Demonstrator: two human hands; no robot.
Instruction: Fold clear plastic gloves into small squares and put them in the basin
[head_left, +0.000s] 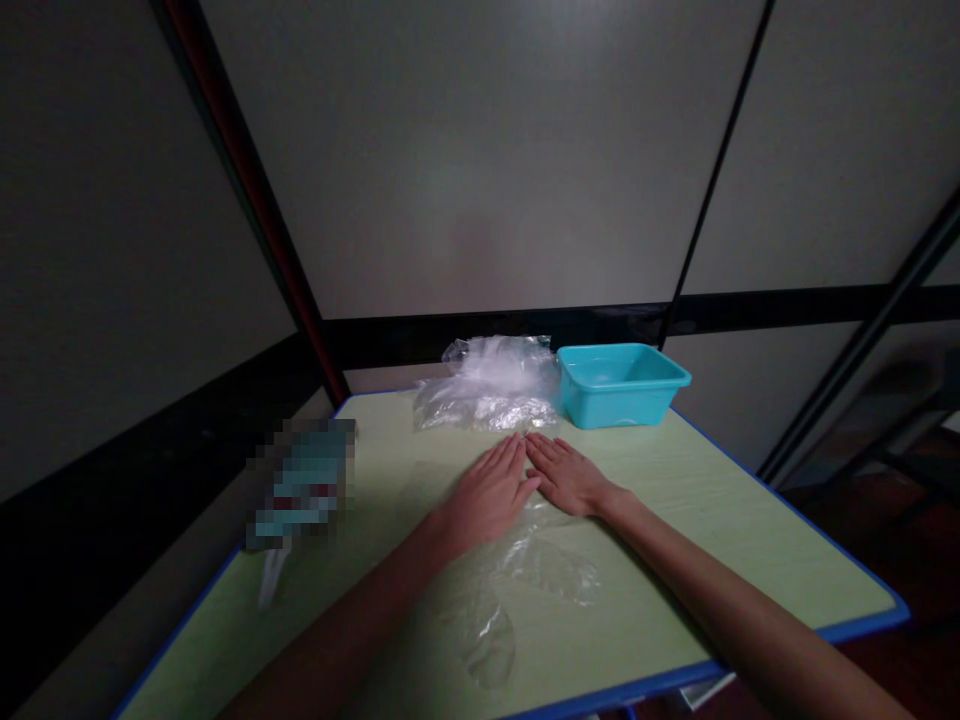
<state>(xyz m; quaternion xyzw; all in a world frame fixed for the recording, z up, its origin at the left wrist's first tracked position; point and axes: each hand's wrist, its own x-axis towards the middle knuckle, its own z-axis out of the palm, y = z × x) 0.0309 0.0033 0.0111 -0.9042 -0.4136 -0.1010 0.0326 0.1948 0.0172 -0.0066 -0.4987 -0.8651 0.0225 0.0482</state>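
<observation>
A thin, clear plastic bag (551, 568) lies flattened on the table, with two strap-like ends spread toward the near edge. My left hand (487, 492) rests palm down on its upper part, fingers stretched out and held side by side. Flat beside it, my right hand (566, 475) also has its fingers extended, and the fingertips of both hands meet or nearly meet. Neither hand grips anything. Part of the bag is hidden under my hands. Just beyond them sits a crumpled pile of clear plastic bags (491, 385).
A turquoise plastic basin (622, 395) stands at the table's back right. On the left edge lies a blurred-out item (304, 485) with a whitish strip (271, 575) sticking out. The pale green table (750, 530) has a blue rim and backs onto a panelled wall (487, 170).
</observation>
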